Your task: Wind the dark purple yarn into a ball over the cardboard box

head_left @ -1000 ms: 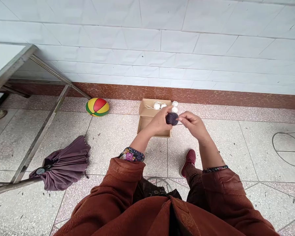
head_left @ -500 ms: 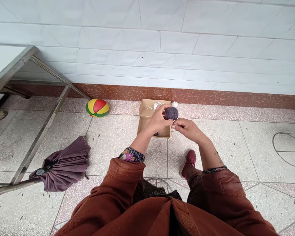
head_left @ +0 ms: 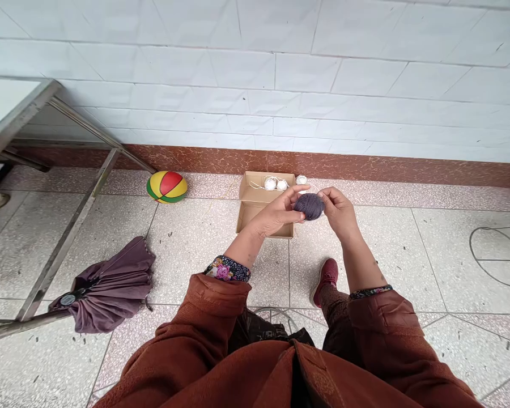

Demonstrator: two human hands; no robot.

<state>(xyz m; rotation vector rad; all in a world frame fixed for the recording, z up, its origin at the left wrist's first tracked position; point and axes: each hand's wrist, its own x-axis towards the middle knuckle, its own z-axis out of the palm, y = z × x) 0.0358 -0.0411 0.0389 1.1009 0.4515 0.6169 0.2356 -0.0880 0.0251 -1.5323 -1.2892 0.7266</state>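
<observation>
A dark purple-grey ball of yarn (head_left: 309, 207) sits in my left hand (head_left: 277, 214), fingers along its far side and thumb on the near side. My right hand (head_left: 338, 211) is closed in a pinch at the ball's right edge, on its yarn; the strand itself is too fine to follow. Below the hands an open cardboard box (head_left: 247, 214) lies on the floor, partly covered by my left hand and wrist. Two white yarn balls (head_left: 276, 183) lie in its far part, with loose white thread. Another white yarn ball (head_left: 301, 179) is just past the box's right side.
A yellow, red and green ball (head_left: 167, 187) is on the floor by the wall at left. Nearer lies a folded purple umbrella (head_left: 114, 286) beside a metal-framed table (head_left: 38, 107). A wire ring (head_left: 499, 258) is at the right. My red shoe (head_left: 328, 277) stands below my hands.
The dark yarn ball has shifted right and slightly nearer, turning in my left hand. My right hand has risen from below the ball to its right side. Two white balls now show more fully.
</observation>
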